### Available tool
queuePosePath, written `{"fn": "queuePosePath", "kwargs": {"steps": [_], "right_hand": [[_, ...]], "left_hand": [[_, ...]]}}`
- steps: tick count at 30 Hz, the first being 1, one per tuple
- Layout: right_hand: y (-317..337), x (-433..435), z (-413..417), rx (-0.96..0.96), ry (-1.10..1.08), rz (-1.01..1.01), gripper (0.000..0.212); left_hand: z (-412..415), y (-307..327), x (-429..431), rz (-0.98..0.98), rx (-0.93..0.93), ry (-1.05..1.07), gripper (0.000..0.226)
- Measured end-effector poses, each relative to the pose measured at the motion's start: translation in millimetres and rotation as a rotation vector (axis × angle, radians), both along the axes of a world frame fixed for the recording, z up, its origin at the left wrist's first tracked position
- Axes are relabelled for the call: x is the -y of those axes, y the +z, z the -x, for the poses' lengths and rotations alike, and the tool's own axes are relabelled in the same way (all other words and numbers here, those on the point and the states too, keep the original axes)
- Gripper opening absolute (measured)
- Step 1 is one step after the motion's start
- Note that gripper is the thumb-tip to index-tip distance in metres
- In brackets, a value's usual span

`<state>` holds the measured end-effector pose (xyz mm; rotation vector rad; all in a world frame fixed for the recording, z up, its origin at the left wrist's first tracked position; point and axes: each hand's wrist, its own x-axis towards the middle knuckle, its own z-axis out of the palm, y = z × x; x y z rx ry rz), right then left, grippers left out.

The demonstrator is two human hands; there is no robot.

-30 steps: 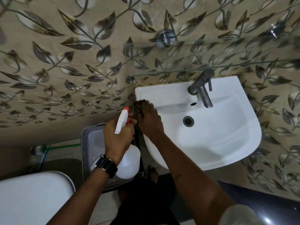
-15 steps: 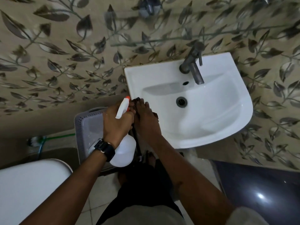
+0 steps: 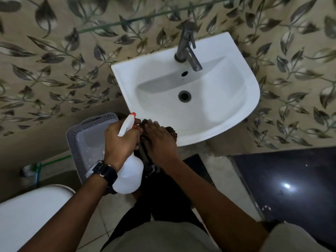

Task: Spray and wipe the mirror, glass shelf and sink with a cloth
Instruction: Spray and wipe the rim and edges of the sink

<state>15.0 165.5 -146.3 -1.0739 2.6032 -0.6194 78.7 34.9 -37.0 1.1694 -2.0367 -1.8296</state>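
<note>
A white sink (image 3: 227, 113) hangs on the leaf-patterned wall, with a grey tap (image 3: 189, 50) and a dark drain (image 3: 184, 96). My left hand (image 3: 121, 140) grips a white spray bottle (image 3: 128, 175) with an orange-tipped nozzle, held just off the sink's front left rim. My right hand (image 3: 160, 140) presses a dark cloth (image 3: 171, 132) against that front left rim, fingers spread flat over it. The glass shelf (image 3: 116, 24) shows only as a thin greenish edge at the top. No mirror is in view.
A grey perforated basket (image 3: 85, 140) stands under my left hand. A white toilet lid (image 3: 31, 211) fills the lower left. A dark glossy surface (image 3: 291, 179) lies at the right. A brush with a green handle (image 3: 36, 168) lies on the floor at the left.
My head has tilted down, so the sink and shelf sit higher in view. My right hand with the cloth has slid along the left rim toward the front edge. The bottle stays beside it.
</note>
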Motion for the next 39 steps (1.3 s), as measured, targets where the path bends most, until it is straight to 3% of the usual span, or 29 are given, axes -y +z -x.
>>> {"fn": "queuePosePath", "kwargs": {"steps": [5, 12, 20, 23, 27, 31, 36, 39], "right_hand": [[8, -82, -4, -0.071, 0.032, -0.076, 0.068], [6, -39, -12, 0.049, -0.006, 0.018, 0.059], [15, -168, 46, -0.023, -0.045, -0.059, 0.074], [19, -146, 32, -0.038, -0.023, -0.083, 0.071], [6, -104, 5, 0.029, 0.029, 0.005, 0.064], [3, -136, 28, 0.03, 0.06, 0.021, 0.063], [10, -211, 106, 0.037, -0.257, -0.008, 0.055], [12, -216, 134, 0.08, -0.382, -0.081, 0.063]], "left_hand": [[3, -4, -20, -0.118, 0.071, 0.01, 0.029], [8, -8, -29, -0.045, 0.058, -0.085, 0.032], [24, -5, -47, -0.114, 0.015, -0.083, 0.042], [30, -5, -54, -0.121, 0.034, -0.077, 0.045], [38, -5, -69, -0.085, 0.025, -0.134, 0.03], [48, -5, -75, -0.11, 0.073, -0.137, 0.03], [57, -3, -80, -0.121, 0.09, -0.165, 0.034], [56, -2, -78, -0.129, 0.103, -0.177, 0.04]]}}
